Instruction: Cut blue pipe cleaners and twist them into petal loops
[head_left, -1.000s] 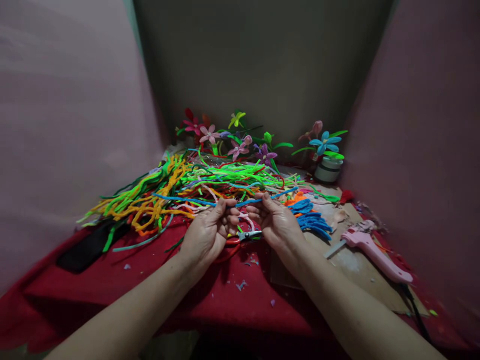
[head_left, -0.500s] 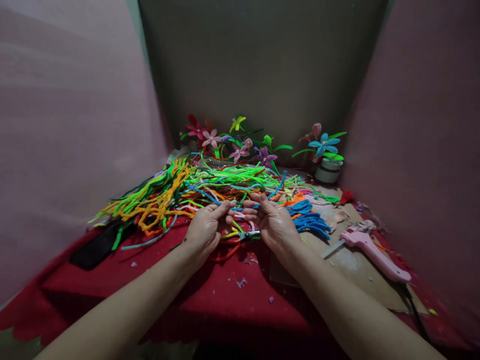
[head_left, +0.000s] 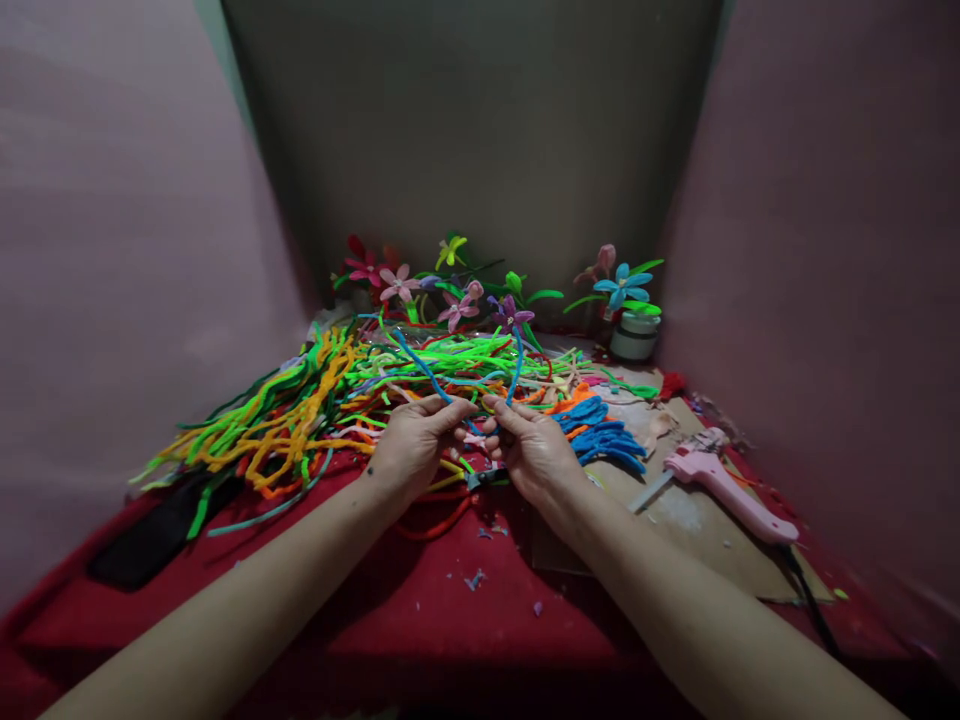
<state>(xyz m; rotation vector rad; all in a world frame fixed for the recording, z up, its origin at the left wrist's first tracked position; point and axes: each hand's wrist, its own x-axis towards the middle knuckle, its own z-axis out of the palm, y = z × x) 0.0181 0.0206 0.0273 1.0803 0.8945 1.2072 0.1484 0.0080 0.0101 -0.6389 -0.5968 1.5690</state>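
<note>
A blue pipe cleaner (head_left: 422, 366) is held between my two hands, its ends rising up on the left and right. My left hand (head_left: 421, 437) pinches it between thumb and fingers. My right hand (head_left: 531, 440) pinches it a short way to the right, the two sets of fingertips nearly meeting. The middle of the pipe cleaner is mostly hidden by my fingers. Just below the hands lies a cutting tool (head_left: 474, 480), partly covered. Blue looped pipe cleaner pieces (head_left: 611, 440) lie in a bunch right of my right hand.
Many loose pipe cleaners (head_left: 300, 400) cover the table's middle and left. Finished flowers (head_left: 457, 308) stand behind them, near a small jar (head_left: 635, 336). A pink glue gun (head_left: 731, 490) rests on cardboard (head_left: 690, 540) at right. A black phone-like object (head_left: 142, 540) lies at left.
The blue pipe cleaner has bent from a shallow curve into a steeper U, its ends more upright. My hands have drawn closer together. The whole view has shifted slightly.
</note>
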